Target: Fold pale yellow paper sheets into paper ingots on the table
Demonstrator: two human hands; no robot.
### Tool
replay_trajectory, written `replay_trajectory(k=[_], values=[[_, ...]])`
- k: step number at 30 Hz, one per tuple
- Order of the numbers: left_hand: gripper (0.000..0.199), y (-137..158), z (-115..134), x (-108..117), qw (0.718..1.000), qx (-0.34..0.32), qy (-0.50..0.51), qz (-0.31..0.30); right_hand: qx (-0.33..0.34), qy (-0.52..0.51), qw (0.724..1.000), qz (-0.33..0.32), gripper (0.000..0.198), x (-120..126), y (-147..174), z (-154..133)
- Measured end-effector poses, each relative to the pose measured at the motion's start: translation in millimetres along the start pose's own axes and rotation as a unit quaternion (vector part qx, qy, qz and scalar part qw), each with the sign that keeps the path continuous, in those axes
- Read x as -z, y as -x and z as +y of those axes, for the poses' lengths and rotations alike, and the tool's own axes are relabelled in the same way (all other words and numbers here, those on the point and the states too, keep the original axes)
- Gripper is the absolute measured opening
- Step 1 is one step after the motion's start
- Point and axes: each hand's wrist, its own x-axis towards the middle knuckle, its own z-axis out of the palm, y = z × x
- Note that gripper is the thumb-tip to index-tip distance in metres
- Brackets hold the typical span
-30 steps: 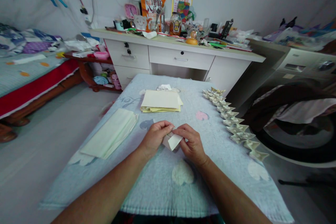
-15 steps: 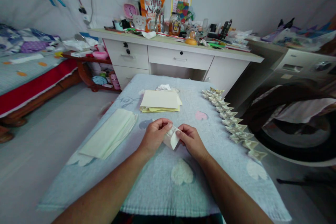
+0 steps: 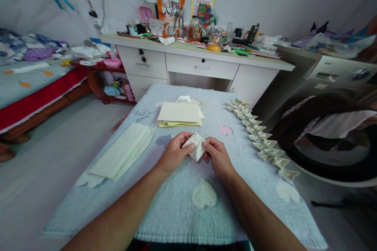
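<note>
Between my two hands is a small folded piece of white paper (image 3: 196, 148), roughly diamond-shaped with one corner pointing down towards me. My left hand (image 3: 176, 153) pinches its left corner, thumb on top. The right corner is gripped by my right hand (image 3: 217, 154), thumb in front and fingers behind. Just beyond my hands lies a stack of cream and yellow paper sheets (image 3: 180, 112). To the left rests a pile of long pale green folded sheets (image 3: 122, 152). A row of folded paper pieces (image 3: 260, 136), with pointed ends, runs along the table's right side.
A light blue cloth (image 3: 165, 211) with heart patterns covers the table. Crumpled white tissue (image 3: 183, 99) lies behind the paper stack. Beyond stands a cluttered white desk (image 3: 203, 66). A front-loading washing machine (image 3: 326, 70) is at right, a bed (image 3: 41, 86) at left.
The folded paper has turned in my fingers, from slanting down to the right to a more even diamond facing me. My left thumb has slid lower onto its left corner.
</note>
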Motion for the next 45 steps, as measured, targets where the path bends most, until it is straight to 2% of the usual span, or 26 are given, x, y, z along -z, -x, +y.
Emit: replay_trajectory(k=[7,14,16,19,21,23,28,37,41,45], values=[[0.051,0.9,-2.8,-0.4,0.999,-0.004,-0.004,-0.032,0.005,-0.013,1.0,0.022,0.028,0.3,-0.4,0.3],[0.049,0.0,-3.2,-4.4,1.0,0.015,-0.022,-0.002,0.011,0.0,1.0,-0.015,0.019,-1.0,-0.3,0.0],[0.051,-0.3,-1.5,-5.0,1.0,0.007,-0.022,0.008,0.042,0.012,0.999,-0.01,0.021,-0.1,0.2,-0.8],[0.057,-0.4,-0.8,-4.4,0.998,-0.011,-0.046,0.031,0.137,0.105,0.985,-0.016,0.04,1.7,1.6,-4.5],[0.059,-0.2,-2.1,-3.1,0.996,-0.021,-0.079,0.042,0.187,0.176,0.965,-0.046,0.035,2.0,3.0,-7.7],[0.059,0.1,-4.5,-1.5,0.993,-0.03,-0.106,0.044,0.208,0.21,0.953,-0.069,0.024,1.3,4.4,-10.3],[0.052,-0.1,-8.8,0.7,0.992,-0.038,-0.115,0.031,0.199,0.211,0.955,-0.064,0.008,-0.2,5.8,-12.7],[0.046,0.4,-7.3,0.2,0.994,-0.037,-0.104,0.011,0.177,0.173,0.966,-0.073,0.009,1.1,4.2,-8.6],[0.049,-0.2,-9.7,1.6,0.995,-0.03,-0.098,-0.013,0.175,0.171,0.967,-0.069,0.01,0.5,4.1,-7.5],[0.052,-0.9,-9.8,2.5,0.995,-0.031,-0.097,-0.005,0.172,0.171,0.967,-0.074,0.01,-0.3,4.7,-8.1]])
